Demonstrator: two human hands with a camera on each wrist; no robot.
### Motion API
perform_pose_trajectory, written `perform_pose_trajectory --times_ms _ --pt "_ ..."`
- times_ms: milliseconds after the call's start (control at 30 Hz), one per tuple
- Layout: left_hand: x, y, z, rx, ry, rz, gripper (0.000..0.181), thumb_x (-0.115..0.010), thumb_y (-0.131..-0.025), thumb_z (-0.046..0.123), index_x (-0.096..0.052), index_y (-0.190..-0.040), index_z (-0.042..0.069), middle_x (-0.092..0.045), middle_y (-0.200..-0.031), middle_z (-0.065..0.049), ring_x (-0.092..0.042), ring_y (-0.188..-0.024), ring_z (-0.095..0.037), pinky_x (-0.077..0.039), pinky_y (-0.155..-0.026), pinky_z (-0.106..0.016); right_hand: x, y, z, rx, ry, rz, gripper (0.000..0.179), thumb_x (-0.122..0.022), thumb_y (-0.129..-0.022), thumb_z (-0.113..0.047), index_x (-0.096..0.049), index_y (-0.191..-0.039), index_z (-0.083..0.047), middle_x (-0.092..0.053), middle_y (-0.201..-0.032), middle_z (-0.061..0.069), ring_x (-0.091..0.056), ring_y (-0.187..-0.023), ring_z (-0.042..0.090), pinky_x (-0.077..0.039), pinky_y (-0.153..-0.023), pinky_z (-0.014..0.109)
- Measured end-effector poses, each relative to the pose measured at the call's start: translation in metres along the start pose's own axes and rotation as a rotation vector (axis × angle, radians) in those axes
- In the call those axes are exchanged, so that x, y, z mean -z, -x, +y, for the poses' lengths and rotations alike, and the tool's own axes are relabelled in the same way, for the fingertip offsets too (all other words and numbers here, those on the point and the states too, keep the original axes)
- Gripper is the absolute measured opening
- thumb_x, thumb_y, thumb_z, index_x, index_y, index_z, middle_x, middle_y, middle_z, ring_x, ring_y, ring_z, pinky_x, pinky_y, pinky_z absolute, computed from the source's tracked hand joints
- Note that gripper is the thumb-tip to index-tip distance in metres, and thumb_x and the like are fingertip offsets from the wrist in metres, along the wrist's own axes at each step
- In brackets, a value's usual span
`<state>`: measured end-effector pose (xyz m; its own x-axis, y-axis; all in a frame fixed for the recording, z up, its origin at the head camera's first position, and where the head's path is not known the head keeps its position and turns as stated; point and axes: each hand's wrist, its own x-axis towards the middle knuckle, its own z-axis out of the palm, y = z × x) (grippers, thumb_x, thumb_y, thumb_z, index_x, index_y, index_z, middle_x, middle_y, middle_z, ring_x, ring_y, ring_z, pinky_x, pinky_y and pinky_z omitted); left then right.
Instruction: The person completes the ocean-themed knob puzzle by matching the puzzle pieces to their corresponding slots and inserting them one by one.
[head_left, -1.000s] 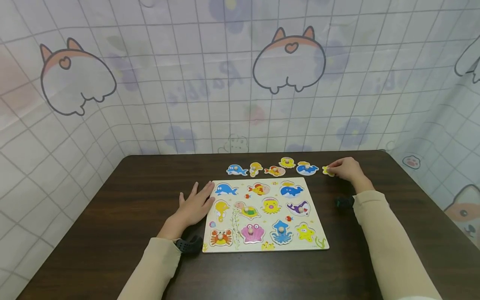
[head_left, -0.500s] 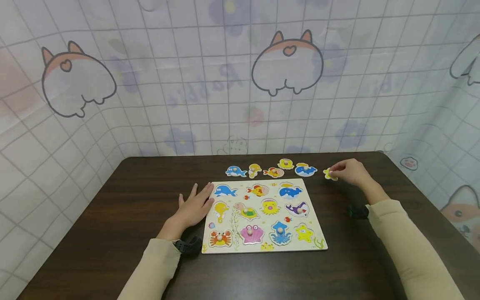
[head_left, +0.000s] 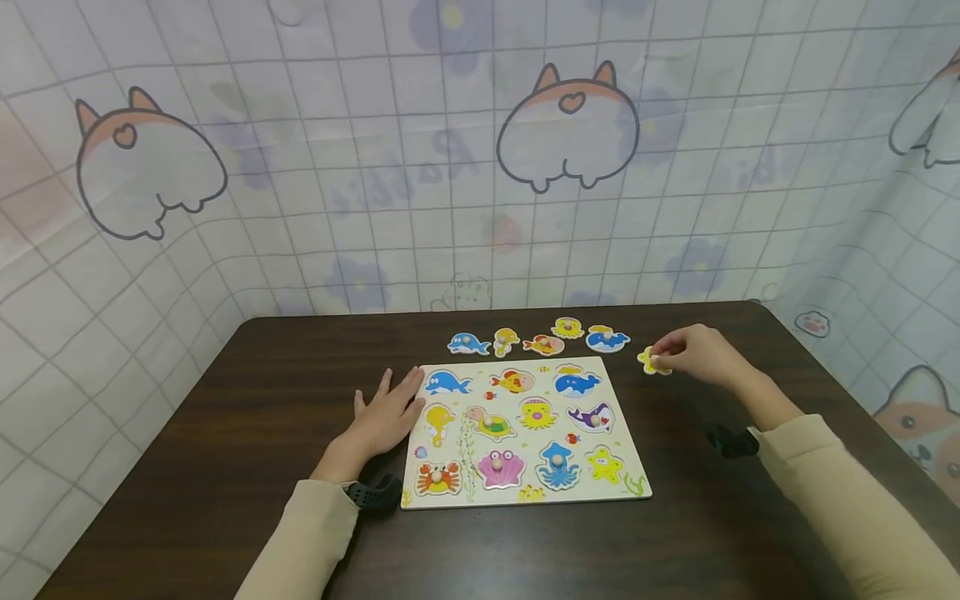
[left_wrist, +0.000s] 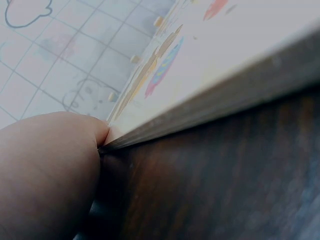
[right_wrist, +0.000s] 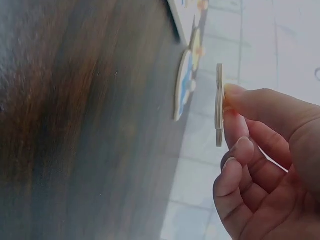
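Observation:
My right hand [head_left: 701, 354] pinches a yellow star puzzle piece [head_left: 649, 362] between thumb and fingers, right of the board's far corner. In the right wrist view the star piece [right_wrist: 219, 107] shows edge-on, lifted off the table. My left hand [head_left: 382, 419] lies with spread fingers along the left edge of the sea-animal puzzle board [head_left: 480, 495], touching it. Knobbed crab [head_left: 438, 478], shell [head_left: 501, 470], squid [head_left: 557, 467], turtle [head_left: 495, 426] and purple whale [head_left: 594, 417] pieces sit in the board. At its lower right is the printed star spot [head_left: 604, 465].
Behind the board lie loose pieces: a blue dolphin [head_left: 468, 343], a seahorse [head_left: 506, 342], a fish [head_left: 543, 345], a yellow octopus [head_left: 567, 327] and a blue whale [head_left: 607, 339]. A patterned cloth wall [head_left: 420, 225] rises behind the dark table [head_left: 300, 350].
My right hand has brought the star piece up off the table and slightly nearer, its forearm swinging out to the right. The left hand stays at the board's edge.

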<state>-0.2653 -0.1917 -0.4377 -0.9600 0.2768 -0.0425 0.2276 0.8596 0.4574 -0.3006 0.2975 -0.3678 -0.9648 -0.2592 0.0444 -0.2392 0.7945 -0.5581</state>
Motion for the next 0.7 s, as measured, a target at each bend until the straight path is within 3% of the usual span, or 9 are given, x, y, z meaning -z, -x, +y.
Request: perform_pose_trajectory --times_ms 700 --pt "0.002 0.001 0.002 0.008 -0.004 0.005 0.064 -0.044 -0.11 0.035 -0.02 -0.165 0.014 -0.019 -0.169 -0.01 0.001 -0.155 -0.043 0.01 -0.11 -0.077 -0.022 0.039 -0.049 0.149 -0.036 -0.168 0.017 -0.077 -0.093 -0.018 -0.078 -0.102 -0.004 -0.065 -0.079 -0.005 -0.055 -0.073 0.016 -0.049 -0.064 0.029"
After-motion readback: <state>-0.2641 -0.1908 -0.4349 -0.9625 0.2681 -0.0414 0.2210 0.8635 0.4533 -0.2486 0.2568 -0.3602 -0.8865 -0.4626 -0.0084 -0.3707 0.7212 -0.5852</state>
